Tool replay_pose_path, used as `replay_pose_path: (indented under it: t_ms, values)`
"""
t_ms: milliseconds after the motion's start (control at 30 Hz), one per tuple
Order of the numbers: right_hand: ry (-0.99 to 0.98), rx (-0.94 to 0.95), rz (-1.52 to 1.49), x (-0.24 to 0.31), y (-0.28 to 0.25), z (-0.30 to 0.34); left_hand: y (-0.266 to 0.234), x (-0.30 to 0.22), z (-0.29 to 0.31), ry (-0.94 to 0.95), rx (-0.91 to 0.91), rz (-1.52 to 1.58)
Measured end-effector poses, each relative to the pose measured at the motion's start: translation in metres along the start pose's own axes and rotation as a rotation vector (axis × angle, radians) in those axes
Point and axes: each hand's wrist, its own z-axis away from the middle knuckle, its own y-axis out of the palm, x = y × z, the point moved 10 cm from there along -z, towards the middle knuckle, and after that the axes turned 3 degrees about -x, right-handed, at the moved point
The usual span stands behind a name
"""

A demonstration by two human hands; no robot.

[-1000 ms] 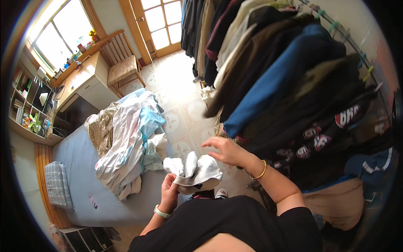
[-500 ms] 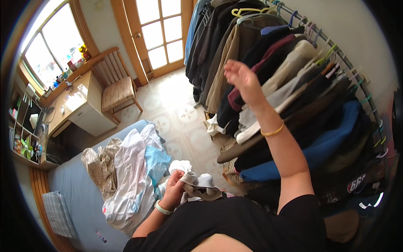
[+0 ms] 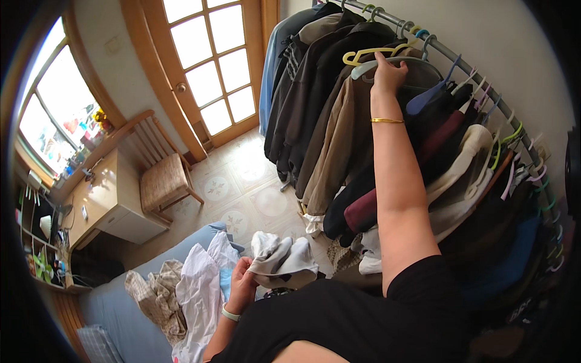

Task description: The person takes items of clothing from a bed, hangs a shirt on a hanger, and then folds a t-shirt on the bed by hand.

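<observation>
My left hand (image 3: 243, 281) is closed on the edge of a bunched white and grey garment (image 3: 284, 257), held low in front of my body. What kind of garment it is cannot be made out. My right arm stretches up to the clothes rack, where my right hand (image 3: 390, 75) grips a pale grey clothes hanger (image 3: 362, 70); its fingertips are partly hidden. Just behind that hand is a yellow clothes hanger (image 3: 352, 58). Dark jackets (image 3: 302, 91) and a tan jacket (image 3: 333, 145) hang beside it, with a blue hanger (image 3: 426, 100) to its right.
A metal rail (image 3: 472, 75) packed with clothes runs along the right wall. On the left, the bed (image 3: 142, 320) bears a checked beige cloth (image 3: 157, 293) and a white shirt (image 3: 196, 290). Further off are a desk (image 3: 97, 193), a wooden chair (image 3: 163, 181) and a glazed door (image 3: 209, 66).
My right hand has moved up and farther along the rack to the hangers. The view has shifted to the right. My left hand still holds the garment, now lifted slightly and spread more.
</observation>
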Motion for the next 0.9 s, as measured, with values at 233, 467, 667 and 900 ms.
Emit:
replay_pose_path:
  t_ms: [233,467,667,900]
  values:
    - [-0.063,0.209,-0.261,0.055,-0.003,0.019,0.000,-0.007,-0.100,-0.158,0.099,0.018]
    - [0.177,0.601,0.077,0.022,-0.068,0.210,-0.009,-0.070,-0.201,-0.176,-0.011,-0.115]
    - [0.317,0.395,0.337,-0.027,-0.186,0.256,0.031,-0.103,-0.256,-0.233,0.117,-0.074]
    - [0.180,0.422,0.400,0.002,-0.176,0.287,0.034,-0.133,-0.268,-0.223,0.133,-0.139]
